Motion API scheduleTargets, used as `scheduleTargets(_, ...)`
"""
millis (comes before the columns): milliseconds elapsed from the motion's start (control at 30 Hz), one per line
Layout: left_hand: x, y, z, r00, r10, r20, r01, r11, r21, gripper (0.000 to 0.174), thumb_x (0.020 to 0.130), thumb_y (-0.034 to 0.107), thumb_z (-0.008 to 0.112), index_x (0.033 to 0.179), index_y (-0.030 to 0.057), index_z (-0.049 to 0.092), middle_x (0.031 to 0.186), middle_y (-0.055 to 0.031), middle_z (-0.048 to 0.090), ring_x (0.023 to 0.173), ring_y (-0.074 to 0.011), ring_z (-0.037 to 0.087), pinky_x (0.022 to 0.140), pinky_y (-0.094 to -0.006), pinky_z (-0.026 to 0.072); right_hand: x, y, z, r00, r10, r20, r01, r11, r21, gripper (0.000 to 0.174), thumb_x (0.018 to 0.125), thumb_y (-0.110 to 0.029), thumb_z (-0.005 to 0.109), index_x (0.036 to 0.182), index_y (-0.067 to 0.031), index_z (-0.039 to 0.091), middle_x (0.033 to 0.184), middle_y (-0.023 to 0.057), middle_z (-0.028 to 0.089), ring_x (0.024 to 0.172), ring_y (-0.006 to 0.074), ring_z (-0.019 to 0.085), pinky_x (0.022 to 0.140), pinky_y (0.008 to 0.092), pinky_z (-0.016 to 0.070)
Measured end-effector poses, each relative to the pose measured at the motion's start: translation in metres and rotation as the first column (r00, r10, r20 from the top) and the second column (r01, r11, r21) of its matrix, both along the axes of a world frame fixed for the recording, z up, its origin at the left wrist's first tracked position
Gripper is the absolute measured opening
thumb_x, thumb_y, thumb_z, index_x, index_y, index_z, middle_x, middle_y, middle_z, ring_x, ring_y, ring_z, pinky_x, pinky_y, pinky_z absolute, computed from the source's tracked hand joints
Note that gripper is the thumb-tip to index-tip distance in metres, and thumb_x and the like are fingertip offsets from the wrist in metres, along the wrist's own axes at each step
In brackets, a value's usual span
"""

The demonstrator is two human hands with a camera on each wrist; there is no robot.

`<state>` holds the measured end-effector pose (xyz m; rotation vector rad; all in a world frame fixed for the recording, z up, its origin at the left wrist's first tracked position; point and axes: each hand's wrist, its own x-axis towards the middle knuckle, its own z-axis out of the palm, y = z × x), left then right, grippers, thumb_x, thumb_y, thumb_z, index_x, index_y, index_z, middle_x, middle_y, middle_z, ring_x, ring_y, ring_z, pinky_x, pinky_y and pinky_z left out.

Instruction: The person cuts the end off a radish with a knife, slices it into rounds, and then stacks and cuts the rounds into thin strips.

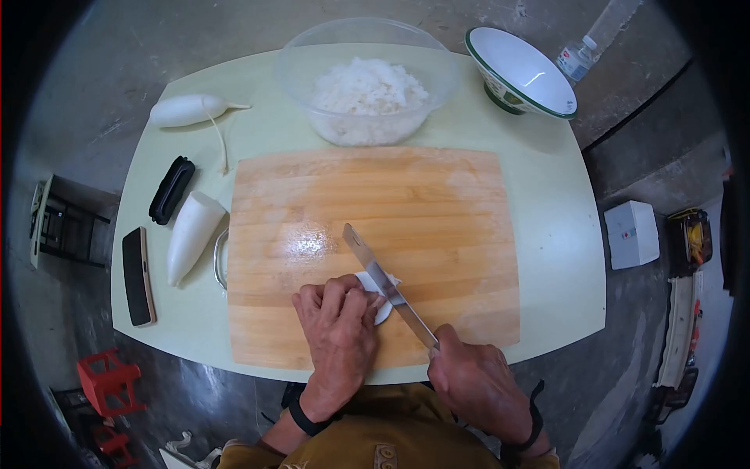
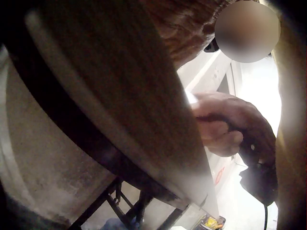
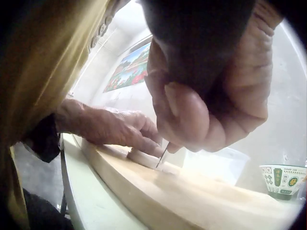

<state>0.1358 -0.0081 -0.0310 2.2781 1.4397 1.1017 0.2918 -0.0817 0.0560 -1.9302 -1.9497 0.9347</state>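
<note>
On the wooden cutting board (image 1: 445, 207), close to its front edge, lies a piece of white radish (image 1: 383, 314). My left hand (image 1: 340, 328) holds it down with bent fingers, covering part of it. The right hand (image 1: 480, 384) grips the handle of a knife (image 1: 408, 311), whose blade slants away to the upper left across the radish, right beside the left fingertips. In the right wrist view the blade (image 3: 162, 157) stands edge down at the end of the radish piece (image 3: 144, 159). The right fingers (image 3: 187, 117) are curled around the handle, which they hide.
Behind the board stands a clear plastic bowl (image 1: 312, 117) of shredded white radish (image 1: 367, 87). A green-rimmed bowl (image 1: 525, 74) is at the back right. Left of the board are a cut radish (image 1: 191, 238), a whole radish (image 1: 186, 111), a black case (image 1: 170, 190) and a phone (image 1: 139, 277).
</note>
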Motion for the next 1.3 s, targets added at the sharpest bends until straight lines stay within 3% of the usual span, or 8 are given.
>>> scheduleTargets(100,0.000,0.000,0.002,1.000,0.001,-0.019,-0.001,1.000,-0.010,0.020,0.069,0.001,0.077,0.080,0.0056,0.062,0.093,-0.0080,0.060,0.082,-0.0278,0.047,0.075,-0.0368,0.0391,-0.003,0.005,-0.005,1.000,0.005,-0.021,-0.004,1.000,0.022,0.014,0.089,-0.008,0.056,0.088,-0.0008,0.044,0.063,0.0172,0.060,0.056,0.0379,0.061,0.049,0.0466,0.0466)
scheduleTargets(367,0.000,-0.001,0.004,1.000,0.001,0.007,-0.001,1.000,-0.007,0.020,0.069,0.000,0.077,0.080,0.0063,0.062,0.092,-0.0070,0.060,0.083,-0.0274,0.046,0.075,-0.0367,0.0392,-0.010,0.025,-0.011,0.999,0.042,-0.004,-0.042,0.999,0.005,0.018,0.089,-0.010,0.058,0.087,0.0004,0.043,0.062,0.0194,0.059,0.056,0.0391,0.061,0.050,0.0472,0.0475)
scheduleTargets(533,0.000,-0.003,0.001,1.000,0.012,0.024,-0.012,1.000,0.001,0.021,0.068,0.000,0.077,0.080,0.0064,0.061,0.092,-0.0064,0.060,0.082,-0.0268,0.046,0.075,-0.0363,0.0392,-0.008,0.026,-0.017,0.991,-0.017,-0.131,0.029,0.995,0.096,0.016,0.093,-0.009,0.052,0.089,0.0029,0.043,0.058,0.0224,0.051,0.058,0.0451,0.055,0.055,0.0512,0.0407)
scheduleTargets(600,0.001,-0.002,-0.001,1.000,0.016,0.024,-0.016,1.000,-0.011,0.016,0.075,0.009,0.075,0.080,0.0065,0.061,0.095,-0.0027,0.059,0.082,-0.0269,0.045,0.078,-0.0397,0.0353,-0.008,0.023,-0.012,0.992,-0.025,-0.120,0.034,0.997,0.073,0.016,0.093,-0.009,0.052,0.088,0.0028,0.043,0.058,0.0225,0.051,0.058,0.0453,0.054,0.055,0.0514,0.0404)
scheduleTargets(767,0.000,-0.003,0.001,1.000,0.011,0.013,-0.010,0.999,-0.031,0.015,0.076,0.010,0.074,0.081,0.0059,0.061,0.095,-0.0030,0.059,0.082,-0.0267,0.046,0.076,-0.0399,0.0346,-0.007,0.010,0.001,0.996,-0.033,-0.081,0.034,0.999,0.013,0.015,0.090,-0.009,0.055,0.090,-0.0009,0.042,0.062,0.0195,0.059,0.059,0.0415,0.060,0.055,0.0499,0.0459)
scheduleTargets(833,-0.001,-0.003,0.002,1.000,0.006,0.011,-0.005,0.999,-0.039,0.015,0.076,0.009,0.074,0.081,0.0057,0.061,0.096,-0.0031,0.059,0.082,-0.0266,0.045,0.076,-0.0400,0.0343,-0.009,0.006,0.004,0.994,-0.082,-0.066,0.081,0.997,-0.016,0.016,0.093,-0.010,0.053,0.087,0.0023,0.043,0.053,0.0216,0.049,0.053,0.0447,0.054,0.053,0.0518,0.0408)
scheduleTargets(1033,-0.001,-0.002,0.002,1.000,0.004,0.002,-0.004,1.000,-0.027,0.014,0.077,0.009,0.073,0.080,0.0046,0.060,0.094,-0.0034,0.058,0.081,-0.0270,0.045,0.075,-0.0403,0.0336,-0.009,-0.001,0.006,0.997,-0.072,0.027,0.073,0.997,-0.009,0.015,0.091,-0.009,0.055,0.087,0.0012,0.044,0.052,0.0204,0.050,0.052,0.0432,0.055,0.052,0.0512,0.0423)
scheduleTargets(1300,0.001,-0.001,0.001,1.000,0.013,-0.001,-0.013,1.000,-0.012,0.015,0.074,0.006,0.073,0.079,0.0051,0.059,0.093,-0.0038,0.058,0.081,-0.0270,0.045,0.075,-0.0403,0.0336,-0.006,-0.001,0.005,0.998,-0.065,-0.020,0.065,0.997,-0.032,0.015,0.091,-0.010,0.055,0.089,0.0015,0.045,0.054,0.0217,0.051,0.054,0.0448,0.055,0.053,0.0530,0.0424)
